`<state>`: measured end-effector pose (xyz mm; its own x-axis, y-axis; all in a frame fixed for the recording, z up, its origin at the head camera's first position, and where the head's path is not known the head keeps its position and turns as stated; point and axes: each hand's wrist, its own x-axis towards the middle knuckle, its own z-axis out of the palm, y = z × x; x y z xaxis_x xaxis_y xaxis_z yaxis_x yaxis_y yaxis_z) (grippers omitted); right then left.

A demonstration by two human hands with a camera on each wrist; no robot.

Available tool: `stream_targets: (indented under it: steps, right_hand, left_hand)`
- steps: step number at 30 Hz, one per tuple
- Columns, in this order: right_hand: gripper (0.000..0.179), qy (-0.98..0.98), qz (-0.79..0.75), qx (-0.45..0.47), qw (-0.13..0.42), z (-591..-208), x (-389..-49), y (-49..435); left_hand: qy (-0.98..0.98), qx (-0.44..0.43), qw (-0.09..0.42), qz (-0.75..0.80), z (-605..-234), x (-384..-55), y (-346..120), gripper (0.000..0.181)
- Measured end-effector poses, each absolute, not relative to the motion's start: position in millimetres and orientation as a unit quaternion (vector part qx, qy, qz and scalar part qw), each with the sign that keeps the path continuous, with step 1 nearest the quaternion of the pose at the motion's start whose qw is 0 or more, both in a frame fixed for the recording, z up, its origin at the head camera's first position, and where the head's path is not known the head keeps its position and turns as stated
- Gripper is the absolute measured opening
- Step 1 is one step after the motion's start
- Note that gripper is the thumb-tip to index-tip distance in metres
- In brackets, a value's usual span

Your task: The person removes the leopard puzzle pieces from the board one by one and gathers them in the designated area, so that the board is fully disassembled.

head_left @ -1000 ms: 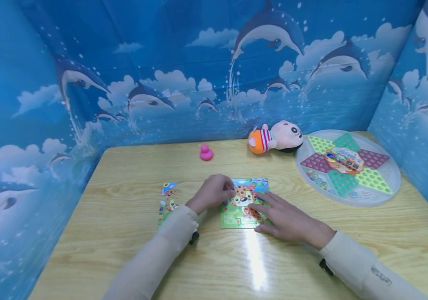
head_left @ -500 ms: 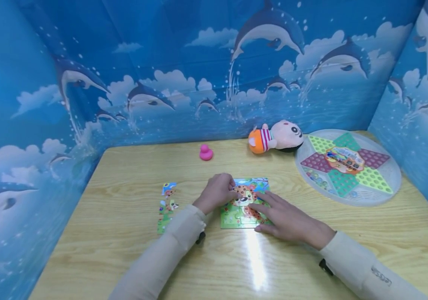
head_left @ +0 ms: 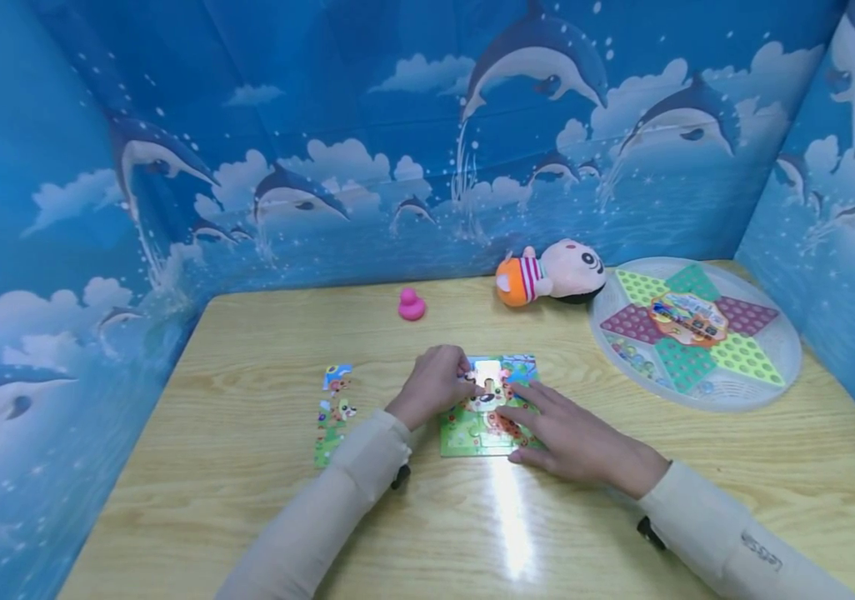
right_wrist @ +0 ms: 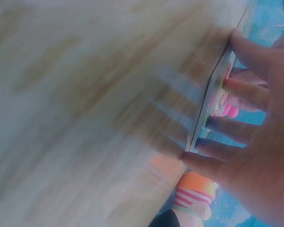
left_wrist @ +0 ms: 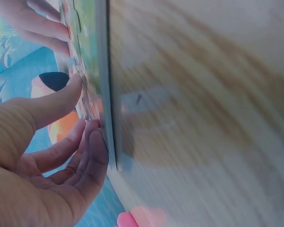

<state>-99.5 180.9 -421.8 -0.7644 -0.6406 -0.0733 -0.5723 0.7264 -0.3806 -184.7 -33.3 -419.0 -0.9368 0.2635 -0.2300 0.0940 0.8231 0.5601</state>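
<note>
Puzzle (head_left: 472, 423) lies flat just below and right of center in the head frame, between the two hands, covered in part by both. Printed face: spotted animal on green, blue along the top edge. White patch (head_left: 487, 371) in its upper middle, right by the left fingertips; can't tell if that's bare backing or glare off a piece. Left hand (head_left: 433, 385) comes in at the puzzle's left side, fingers bent, thumb on the printed face; left wrist view has fingertips at the board's edge, thumb well apart from most of them. Can't tell whether it pinches a piece. Right hand (head_left: 566, 429) is over the puzzle's right side, fingers extended and spread, grasping nothing, fingertips on the face, thumb at the near edge. Puzzle strip (head_left: 333, 412), separate printed section, lies on the bench (head_left: 247, 433) left of the puzzle, near the left sleeve (head_left: 330, 508). Pink duck (head_left: 412, 307) upright above the puzzle, toward the back edge. Plush doll (head_left: 547, 277) on its side right of the duck, head to the right, near the game board (head_left: 697, 387), a round clear tray with a colored star and marbles (head_left: 632, 360), at right. Dolphin-print curtain (head_left: 382, 108) fills the upper frame.
</note>
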Motion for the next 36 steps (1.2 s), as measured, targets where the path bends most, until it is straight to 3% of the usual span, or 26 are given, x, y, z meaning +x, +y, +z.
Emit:
stream_targets:
  steps: [11, 20, 36]
  right_hand:
    - [0.061, 0.926, -0.164, -0.324, 0.104, -422, -100, 181]
    - [0.062, 0.925, -0.17, -0.321, 0.112, -423, -100, 181]
    - [0.063, 0.926, -0.175, -0.313, 0.119, -421, -99, 180]
  left_hand:
    - [0.925, 0.122, 0.113, 0.341, -419, -185, -42, 0.005]
    - [0.9, 0.112, 0.131, 0.399, -417, -184, -49, 0.004]
    - [0.914, 0.079, 0.096, 0.386, -413, -188, -101, 0.006]
